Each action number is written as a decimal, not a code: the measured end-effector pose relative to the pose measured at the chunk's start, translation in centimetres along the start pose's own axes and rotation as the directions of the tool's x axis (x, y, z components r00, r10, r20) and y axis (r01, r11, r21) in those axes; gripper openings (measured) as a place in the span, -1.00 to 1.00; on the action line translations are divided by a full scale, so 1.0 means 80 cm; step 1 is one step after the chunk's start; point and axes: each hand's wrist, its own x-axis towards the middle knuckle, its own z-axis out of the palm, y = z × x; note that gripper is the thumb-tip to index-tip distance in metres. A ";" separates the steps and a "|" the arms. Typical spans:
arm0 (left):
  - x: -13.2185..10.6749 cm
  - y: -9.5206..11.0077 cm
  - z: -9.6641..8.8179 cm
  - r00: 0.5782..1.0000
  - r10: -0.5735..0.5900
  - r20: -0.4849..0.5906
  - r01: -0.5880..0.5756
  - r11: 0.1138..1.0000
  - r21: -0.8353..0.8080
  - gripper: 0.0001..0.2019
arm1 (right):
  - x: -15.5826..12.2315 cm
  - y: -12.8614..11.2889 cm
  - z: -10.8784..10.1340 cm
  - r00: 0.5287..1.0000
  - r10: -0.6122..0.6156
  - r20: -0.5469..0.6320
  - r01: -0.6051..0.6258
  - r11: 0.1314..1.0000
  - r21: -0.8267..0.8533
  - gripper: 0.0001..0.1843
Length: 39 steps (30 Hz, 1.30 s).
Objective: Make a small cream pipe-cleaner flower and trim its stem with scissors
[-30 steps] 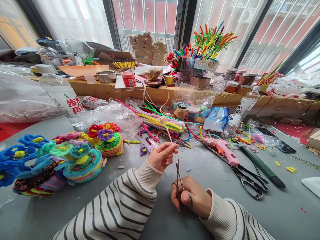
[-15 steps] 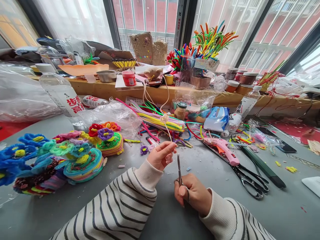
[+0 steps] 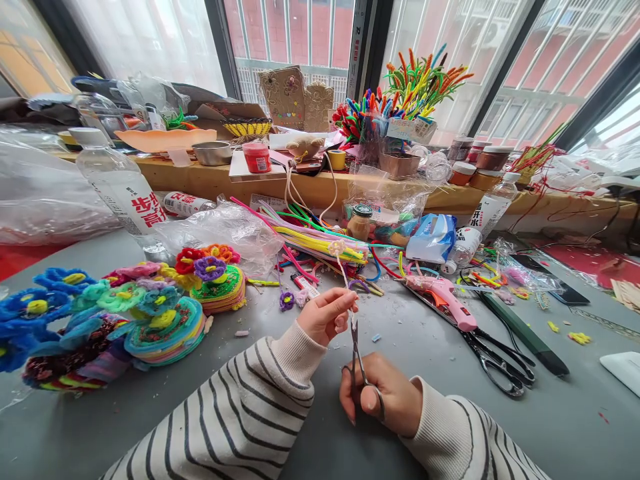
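My left hand [image 3: 327, 315] pinches the lower end of a thin pale pipe-cleaner stem [image 3: 343, 269] that rises to a small cream flower head [image 3: 334, 248]. My right hand [image 3: 383, 395] grips small silver scissors [image 3: 356, 348], fingers through the loops, blades pointing up. The blade tips sit right at the stem just below my left fingertips. Both hands hover over the grey table [image 3: 425, 333], and both sleeves are striped.
Colourful pipe-cleaner flower coasters [image 3: 165, 323] lie at the left. A pile of loose pipe cleaners [image 3: 315, 237], a pink glue gun [image 3: 445, 300], large black scissors [image 3: 500, 363], plastic bottles [image 3: 123, 190] and bags crowd the table. A wooden shelf [image 3: 320, 187] runs behind.
The scissors had dropped away from the stem half a second ago; now my right hand has brought the blade tips back up against it. My left hand stayed nearly still.
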 end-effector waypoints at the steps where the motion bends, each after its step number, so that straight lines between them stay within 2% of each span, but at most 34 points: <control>1: 0.000 0.000 0.000 1.000 -0.004 -0.002 0.004 1.000 0.000 -0.68 | 0.000 0.000 0.000 1.000 -0.001 0.001 0.001 1.000 0.003 -0.24; 11: -0.001 -0.001 -0.001 1.000 -0.004 -0.017 0.004 1.000 -0.002 -0.68 | 0.001 0.005 0.000 1.000 -0.005 -0.028 0.005 1.000 -0.012 -0.26; 25: -0.002 0.000 0.000 1.000 0.018 -0.013 -0.018 1.000 0.007 -0.67 | 0.000 0.000 0.000 1.000 0.019 -0.002 -0.019 0.999 -0.027 -0.25; 35: -0.001 -0.001 0.002 1.000 0.010 -0.008 -0.010 1.000 0.013 -0.66 | 0.002 0.008 0.000 0.998 -0.032 -0.051 0.031 0.999 -0.014 -0.29; 39: -0.002 0.000 0.002 1.000 0.021 -0.019 -0.021 1.000 0.007 -0.66 | 0.001 0.010 0.000 0.997 0.003 -0.074 -0.006 0.999 -0.043 -0.30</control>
